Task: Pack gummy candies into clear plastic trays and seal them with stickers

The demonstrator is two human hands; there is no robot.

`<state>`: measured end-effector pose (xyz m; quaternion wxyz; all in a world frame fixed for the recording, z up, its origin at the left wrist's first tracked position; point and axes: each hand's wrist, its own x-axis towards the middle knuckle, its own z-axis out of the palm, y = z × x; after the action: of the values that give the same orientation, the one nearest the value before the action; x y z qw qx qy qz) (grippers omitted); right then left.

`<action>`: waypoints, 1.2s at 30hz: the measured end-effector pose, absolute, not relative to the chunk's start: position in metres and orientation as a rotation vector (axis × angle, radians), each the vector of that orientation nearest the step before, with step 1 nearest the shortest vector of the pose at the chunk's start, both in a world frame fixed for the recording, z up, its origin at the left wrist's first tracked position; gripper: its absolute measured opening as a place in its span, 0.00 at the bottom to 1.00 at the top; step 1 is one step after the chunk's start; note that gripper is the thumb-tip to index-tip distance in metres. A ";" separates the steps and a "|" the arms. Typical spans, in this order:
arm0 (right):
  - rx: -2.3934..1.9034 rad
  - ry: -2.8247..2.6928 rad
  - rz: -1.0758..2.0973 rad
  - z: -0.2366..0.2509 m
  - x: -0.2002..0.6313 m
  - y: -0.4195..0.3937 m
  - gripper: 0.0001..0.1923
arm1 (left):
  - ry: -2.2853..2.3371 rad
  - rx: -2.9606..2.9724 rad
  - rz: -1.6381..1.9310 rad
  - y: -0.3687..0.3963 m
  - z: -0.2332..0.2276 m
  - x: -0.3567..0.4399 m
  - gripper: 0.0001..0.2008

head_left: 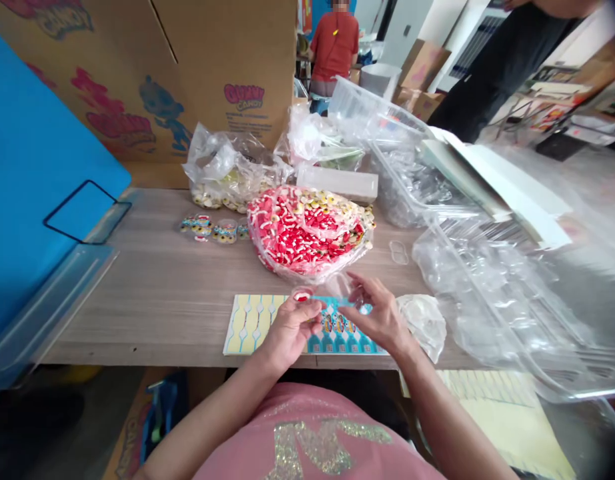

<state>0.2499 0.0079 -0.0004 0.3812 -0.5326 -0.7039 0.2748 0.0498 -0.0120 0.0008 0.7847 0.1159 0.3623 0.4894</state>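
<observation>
Above a printed card sheet (257, 320), my left hand (290, 328) pinches a small clear plastic candy pack (302, 294); red and white candy shows in it. My right hand (380, 310) is beside it, thumb and fingers apart. A thin clear plastic piece (337, 285) lies at its fingertips; whether they touch it is unclear. Just beyond both hands is a large open bag of candies (310, 230), red and white ones with yellowish eye-like ones at the back right. Several filled packs (225, 231) lie to its left. An unfilled clear shell (399, 253) rests to its right.
A second candy bag (227, 177) and a large carton (227, 60) stand behind. On the right are clear bins (387, 160) and plastic shells (467, 280), with crumpled white wrapping (423, 323) nearer. A blue panel (42, 187) borders the left. Two people are beyond.
</observation>
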 end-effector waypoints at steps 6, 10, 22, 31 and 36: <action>-1.123 -1.670 1.062 -0.010 0.206 -0.008 0.31 | 0.869 0.305 1.180 -0.004 -0.005 0.052 0.22; -0.895 -1.513 1.425 -0.016 0.206 0.003 0.45 | 0.844 0.312 1.069 -0.007 -0.008 0.032 0.20; -0.820 -1.586 1.549 0.002 0.185 0.000 0.54 | 0.662 0.189 1.021 -0.003 0.001 0.024 0.15; -0.934 -1.627 1.149 -0.006 0.190 0.004 0.52 | 0.825 0.320 1.115 -0.007 0.004 0.024 0.21; -0.991 -1.794 1.065 -0.009 0.191 0.002 0.43 | 0.863 0.441 1.092 -0.009 0.018 0.021 0.22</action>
<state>0.1912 0.0018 -0.0085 0.4040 -0.3926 -0.7106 0.4216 0.0214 -0.0089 0.0185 0.7452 0.2015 0.3942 0.4987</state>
